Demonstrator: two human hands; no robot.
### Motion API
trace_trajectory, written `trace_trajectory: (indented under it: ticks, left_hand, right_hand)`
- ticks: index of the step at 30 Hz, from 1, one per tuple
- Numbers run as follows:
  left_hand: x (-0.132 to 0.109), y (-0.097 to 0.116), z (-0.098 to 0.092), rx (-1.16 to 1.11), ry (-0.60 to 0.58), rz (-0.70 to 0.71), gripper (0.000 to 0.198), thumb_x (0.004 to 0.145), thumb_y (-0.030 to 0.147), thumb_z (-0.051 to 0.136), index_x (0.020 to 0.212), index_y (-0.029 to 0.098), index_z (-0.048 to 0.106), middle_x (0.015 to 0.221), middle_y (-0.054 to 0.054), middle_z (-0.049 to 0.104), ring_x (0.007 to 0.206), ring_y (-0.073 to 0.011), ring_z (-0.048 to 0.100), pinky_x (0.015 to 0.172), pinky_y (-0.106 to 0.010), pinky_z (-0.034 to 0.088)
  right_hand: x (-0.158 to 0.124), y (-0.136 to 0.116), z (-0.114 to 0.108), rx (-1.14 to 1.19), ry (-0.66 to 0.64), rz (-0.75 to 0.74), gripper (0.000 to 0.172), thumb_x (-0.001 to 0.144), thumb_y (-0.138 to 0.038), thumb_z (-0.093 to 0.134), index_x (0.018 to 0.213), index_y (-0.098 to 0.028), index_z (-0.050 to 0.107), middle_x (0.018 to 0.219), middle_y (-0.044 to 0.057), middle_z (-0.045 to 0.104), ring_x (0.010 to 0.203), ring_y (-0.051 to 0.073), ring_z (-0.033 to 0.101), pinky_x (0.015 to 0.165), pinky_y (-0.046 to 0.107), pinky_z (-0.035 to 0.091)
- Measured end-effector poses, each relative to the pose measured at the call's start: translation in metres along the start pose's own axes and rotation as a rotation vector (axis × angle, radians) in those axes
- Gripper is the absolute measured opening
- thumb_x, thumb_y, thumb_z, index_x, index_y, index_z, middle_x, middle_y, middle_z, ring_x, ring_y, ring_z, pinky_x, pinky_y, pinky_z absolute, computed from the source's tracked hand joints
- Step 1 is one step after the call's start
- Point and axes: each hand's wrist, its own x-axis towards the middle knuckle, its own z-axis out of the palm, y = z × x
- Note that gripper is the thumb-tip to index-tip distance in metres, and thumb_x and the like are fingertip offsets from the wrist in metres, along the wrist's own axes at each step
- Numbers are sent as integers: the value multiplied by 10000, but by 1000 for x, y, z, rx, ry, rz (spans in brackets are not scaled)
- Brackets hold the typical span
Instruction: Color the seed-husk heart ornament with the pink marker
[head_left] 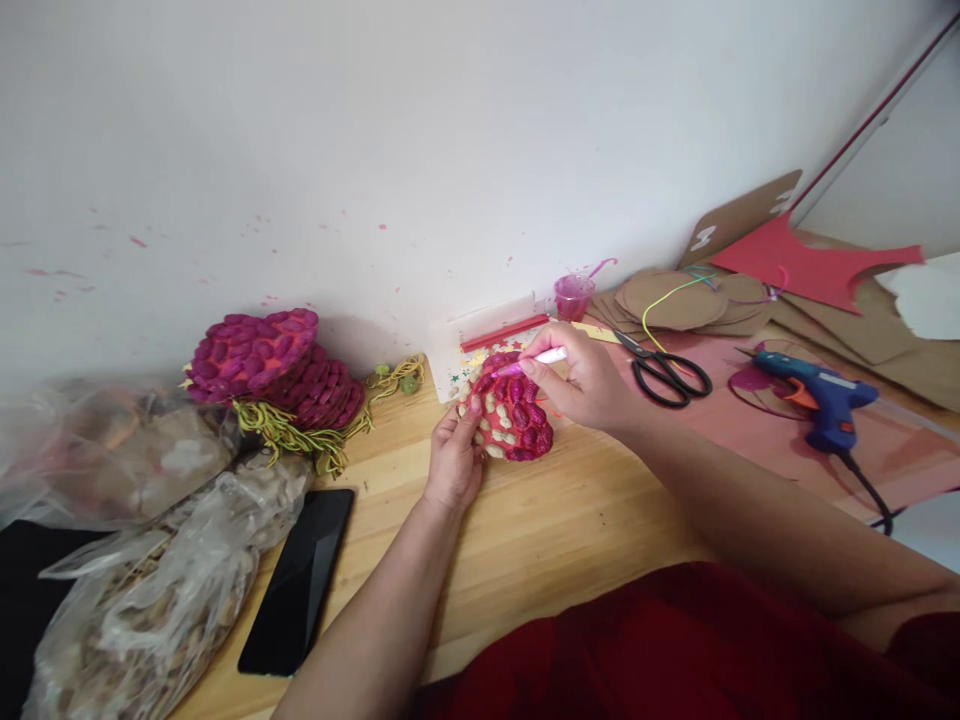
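My left hand (454, 455) grips the left edge of a red disc (513, 418) covered with shells, some painted magenta and some bare. It is tilted up from the wooden table (540, 520). My right hand (589, 380) pinches a thin white brush (541, 358) whose pink tip touches the top of the disc.
Finished magenta shell pieces (270, 365) with yellow fringe lie at the left by the wall. Plastic bags of shells (150, 570) and a black phone (300, 580) are at front left. Black scissors (664, 372), a pink paint cup (574, 296), a blue glue gun (821, 395) and cardboard cutouts (690, 300) sit to the right.
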Motion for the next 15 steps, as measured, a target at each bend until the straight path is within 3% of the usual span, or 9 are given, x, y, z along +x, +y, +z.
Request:
trace_trajectory:
  ticks: [8,15]
  left_hand:
    - [-1,0,1,21,-2,15,376,665,403,912,884,154,736,700,-12,742,522,-95,631,527,-198,479]
    - [-3,-1,2,38,-12,7,418,665,419,907,946,161,735,852,-63,792,742,-186,748,699,-278,569]
  right_hand:
    - [1,-1,0,-26,5,6,92,928,-281,599,859,-230,565,826,37,671,789,203,619,751,365,467]
    - [1,-1,0,-21,-3,9,106,920,-287,603,843,-236,550,791,27,667,765,207,612,744,367,463]
